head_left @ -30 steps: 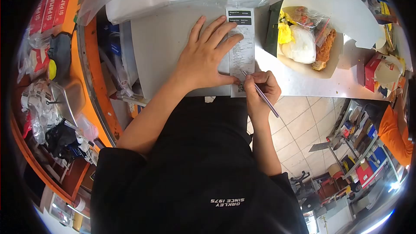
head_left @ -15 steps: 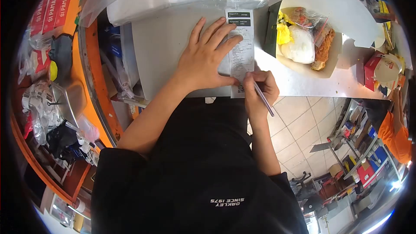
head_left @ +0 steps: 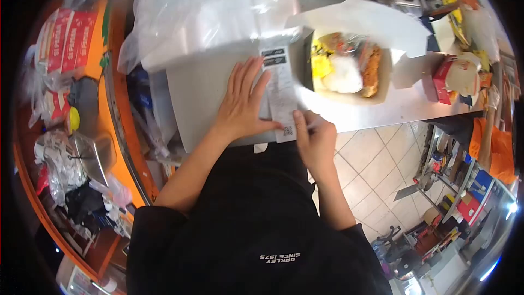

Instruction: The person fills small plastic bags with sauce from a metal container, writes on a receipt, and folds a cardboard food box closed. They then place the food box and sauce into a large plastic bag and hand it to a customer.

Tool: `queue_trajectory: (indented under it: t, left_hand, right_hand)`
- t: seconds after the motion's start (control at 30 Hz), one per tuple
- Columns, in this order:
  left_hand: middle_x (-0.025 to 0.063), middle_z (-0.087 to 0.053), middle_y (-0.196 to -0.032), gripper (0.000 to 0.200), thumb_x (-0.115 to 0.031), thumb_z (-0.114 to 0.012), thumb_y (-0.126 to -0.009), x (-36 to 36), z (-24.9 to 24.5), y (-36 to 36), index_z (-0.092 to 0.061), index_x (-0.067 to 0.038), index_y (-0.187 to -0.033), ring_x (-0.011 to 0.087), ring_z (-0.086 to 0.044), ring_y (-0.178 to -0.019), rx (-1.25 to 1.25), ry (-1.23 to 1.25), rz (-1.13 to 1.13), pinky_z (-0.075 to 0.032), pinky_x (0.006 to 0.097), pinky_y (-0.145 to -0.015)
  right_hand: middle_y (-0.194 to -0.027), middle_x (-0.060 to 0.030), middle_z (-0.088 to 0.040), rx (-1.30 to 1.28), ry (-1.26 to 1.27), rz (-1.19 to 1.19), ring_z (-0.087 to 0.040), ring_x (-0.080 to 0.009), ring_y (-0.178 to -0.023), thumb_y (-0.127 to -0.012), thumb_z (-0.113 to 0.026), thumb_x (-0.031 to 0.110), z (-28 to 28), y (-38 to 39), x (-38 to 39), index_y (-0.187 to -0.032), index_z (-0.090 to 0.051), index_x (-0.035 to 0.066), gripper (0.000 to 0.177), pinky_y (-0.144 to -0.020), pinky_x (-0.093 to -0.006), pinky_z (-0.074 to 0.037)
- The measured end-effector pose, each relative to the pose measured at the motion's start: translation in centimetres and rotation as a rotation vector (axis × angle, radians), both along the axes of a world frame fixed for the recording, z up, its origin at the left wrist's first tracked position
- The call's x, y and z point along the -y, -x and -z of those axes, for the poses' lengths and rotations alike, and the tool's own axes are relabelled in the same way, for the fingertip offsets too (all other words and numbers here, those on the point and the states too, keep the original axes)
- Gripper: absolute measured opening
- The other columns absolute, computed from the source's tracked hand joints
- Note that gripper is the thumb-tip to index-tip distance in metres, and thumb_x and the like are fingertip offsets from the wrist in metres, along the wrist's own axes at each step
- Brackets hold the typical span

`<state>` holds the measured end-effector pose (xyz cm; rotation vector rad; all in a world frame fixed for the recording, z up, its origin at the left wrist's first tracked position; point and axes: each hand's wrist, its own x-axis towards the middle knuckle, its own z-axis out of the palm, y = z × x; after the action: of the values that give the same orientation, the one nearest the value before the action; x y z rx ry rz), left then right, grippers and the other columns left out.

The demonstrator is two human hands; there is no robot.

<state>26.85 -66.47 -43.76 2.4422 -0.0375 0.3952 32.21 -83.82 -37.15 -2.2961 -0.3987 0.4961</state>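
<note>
**Printed receipt, thermal type, under two bare hands at a counter**

Left hand (head_left: 240, 106): palm down, fingers straight and slightly parted, thumb spread toward the QR code (head_left: 287, 130); nothing gripped, the slip pinned flat along its left side.

Right hand (head_left: 316, 142): thumb extended at the slip's right edge, other fingers curled under; whether anything sits inside the curl cannot be told.

Printed receipt (head_left: 281, 95): one long white strip, dark header bands at the far end, lying between the hands on the metal counter (head_left: 404, 106); near end at the counter's near edge.

Right of the receipt: cardboard takeaway box (head_left: 384, 74), lid open to the far side, containing a white rice mound (head_left: 343, 74), yellow food (head_left: 321, 65), a fried chicken piece (head_left: 371, 71) and clear sachets.

Far left: large plastic-wrapped stack (head_left: 213, 11), just beyond the slip.

Far right: red carton (head_left: 445, 79); at the edge, a co-worker's orange sleeve (head_left: 499, 150).

Condition risks, as judged: thin paper could skew or crease if the left hand lifts while the right pushes; its overhanging end could catch on clothing; a wide sweep rightward could knock the open box.
</note>
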Motion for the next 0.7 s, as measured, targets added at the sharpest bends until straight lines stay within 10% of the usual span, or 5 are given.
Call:
queue_trajectory:
  t: [0.1, 0.27, 0.47, 0.6, 0.7]
  left_hand:
    - [0.0168, -0.026, -0.145, 0.103, -0.056, -0.076, -0.057, 0.2, 0.9, 0.8, -0.034, -0.008, -0.137, 0.0359, -0.022, -0.135, 0.284, 0.026, 0.001, -0.016, 0.0562, -0.110]
    - [0.0176, -0.025, -0.147, 0.087, -0.061, -0.062, -0.069, 0.3, -2.4, -1.1, -0.039, -0.012, -0.137, 0.0353, -0.021, -0.136, -0.208, -0.316, 0.166, -0.016, 0.0557, -0.109]
    - [0.0168, -0.039, -0.138, 0.057, -0.035, -0.064, -0.080, 2.6, -9.2, -9.9, -0.048, -0.008, -0.128, 0.0353, -0.037, -0.126, 0.315, 0.081, -0.173, -0.028, 0.0476, -0.103]
    - [0.0153, -0.062, -0.108, 0.030, -0.007, -0.060, -0.084, 1.6, -10.6, -16.9, -0.054, -0.002, -0.114, 0.0301, -0.062, -0.098, 0.033, 0.304, -0.076, -0.048, 0.0341, -0.084]
    - [0.0135, -0.066, -0.090, 0.019, -0.001, -0.055, -0.086, 1.4, -10.5, -17.6, -0.057, 0.000, -0.105, 0.0277, -0.067, -0.082, 0.273, 0.301, -0.119, -0.051, 0.0308, -0.074]
  right_hand:
    - [-0.065, -0.0179, -0.061, 0.028, 0.195, -0.081, -0.059, -0.0320, -0.054, -0.085, -0.063, 0.016, 0.3, -0.9, -1.4, -0.079, -0.058, 0.000, 0.018, -0.051, -0.0381, -0.045]
    - [-0.060, -0.0145, -0.058, 0.156, -0.214, -0.015, -0.057, -0.0282, -0.049, -0.085, -0.060, 0.011, -2.6, -4.2, 1.5, -0.078, -0.058, 0.000, 0.013, -0.049, -0.0335, -0.044]
    - [-0.085, -0.0133, -0.059, 1.255, -0.199, 0.266, -0.056, -0.0238, -0.073, -0.083, -0.060, 0.005, -6.9, -19.0, 5.4, -0.084, -0.058, -0.003, 0.008, -0.061, -0.0342, -0.042]
    - [-0.085, -0.0160, -0.061, 0.551, -0.156, -0.171, -0.059, -0.0322, -0.076, -0.082, -0.056, -0.002, -5.7, -23.5, 6.5, -0.101, -0.060, 0.001, 0.020, -0.071, -0.0343, -0.047]
    - [-0.088, -0.0163, -0.064, 0.678, -0.502, -0.220, -0.063, -0.0322, -0.080, -0.080, -0.057, -0.005, -5.5, -24.0, 6.0, -0.103, -0.062, 0.002, 0.024, -0.074, -0.0333, -0.048]
